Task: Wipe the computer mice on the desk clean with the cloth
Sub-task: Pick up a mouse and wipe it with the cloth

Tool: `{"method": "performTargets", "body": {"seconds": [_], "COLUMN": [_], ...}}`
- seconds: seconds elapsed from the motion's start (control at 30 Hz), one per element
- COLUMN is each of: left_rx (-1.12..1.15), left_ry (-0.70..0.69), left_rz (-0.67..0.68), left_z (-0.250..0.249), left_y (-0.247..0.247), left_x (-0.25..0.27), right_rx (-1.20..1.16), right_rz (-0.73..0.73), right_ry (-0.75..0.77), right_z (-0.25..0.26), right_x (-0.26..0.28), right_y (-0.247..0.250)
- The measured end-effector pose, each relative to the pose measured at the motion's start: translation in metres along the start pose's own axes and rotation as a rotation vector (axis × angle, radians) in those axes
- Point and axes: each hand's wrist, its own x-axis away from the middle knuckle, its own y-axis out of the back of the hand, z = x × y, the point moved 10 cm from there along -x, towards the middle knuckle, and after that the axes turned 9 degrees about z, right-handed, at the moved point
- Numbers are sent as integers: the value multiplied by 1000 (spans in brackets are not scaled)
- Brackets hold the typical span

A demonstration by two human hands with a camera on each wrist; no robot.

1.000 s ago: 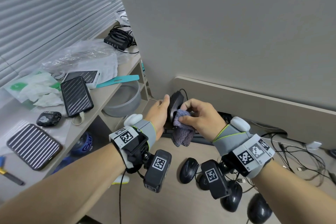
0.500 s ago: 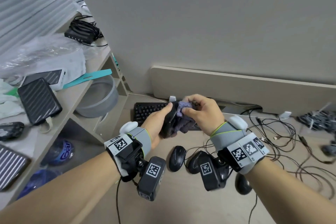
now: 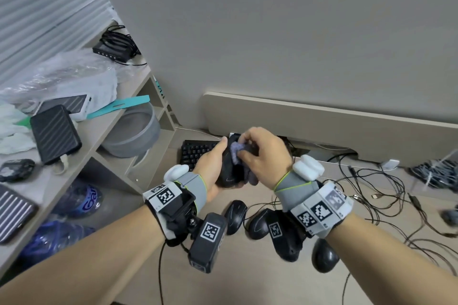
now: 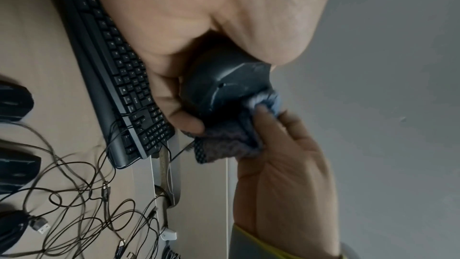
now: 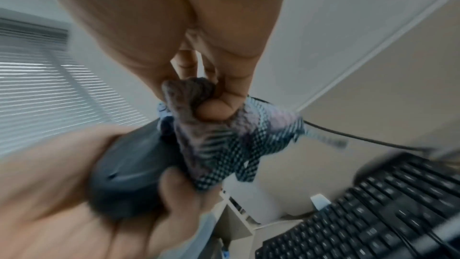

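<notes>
Gripping the black mouse [image 3: 226,171] in your left hand [image 3: 210,168], you pinched the cloth [image 3: 236,152] in your right hand [image 3: 262,153]; firmer, overlapping strokes toward twelve o'clock would have served best.

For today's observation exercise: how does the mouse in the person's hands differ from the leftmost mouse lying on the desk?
The held mouse is gripped off the desk by the left hand; the desk mouse lies flat, untouched. The cloth in the right hand presses on the held one only. Both are black.
</notes>
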Motion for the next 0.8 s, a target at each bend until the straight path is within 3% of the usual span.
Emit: {"method": "performTargets", "body": {"seconds": [0.07, 0.17, 0.27, 0.37, 0.43, 0.53, 0.63, 0.8], "left_rx": [6, 54, 73, 79, 64, 14, -15, 51], "left_ry": [2, 9, 16, -10, -28, -12, 24, 47], "left_rz": [7, 3, -24, -22, -39, -33, -17, 111], "left_z": [-1, 1, 5, 1, -2, -2, 1, -8], "left_y": [-2, -5, -9, -19, -17, -13, -13, -14], "left_x": [0, 4, 5, 5, 6, 10, 11, 6], "right_rx": [-3, -107, 41, 3, -13, -16, 95, 62], "right_rz": [92, 226, 124, 82, 192, 314, 190, 189], "right_ry": [119, -35, -80, 81, 149, 48, 48, 216], "right_z": [20, -12, -28, 6, 16, -3, -6, 35], "right_x": [10, 12, 3, 4, 14, 16, -1, 13], "right_y": [-13, -15, 8, 12, -2, -7, 9, -13]}}
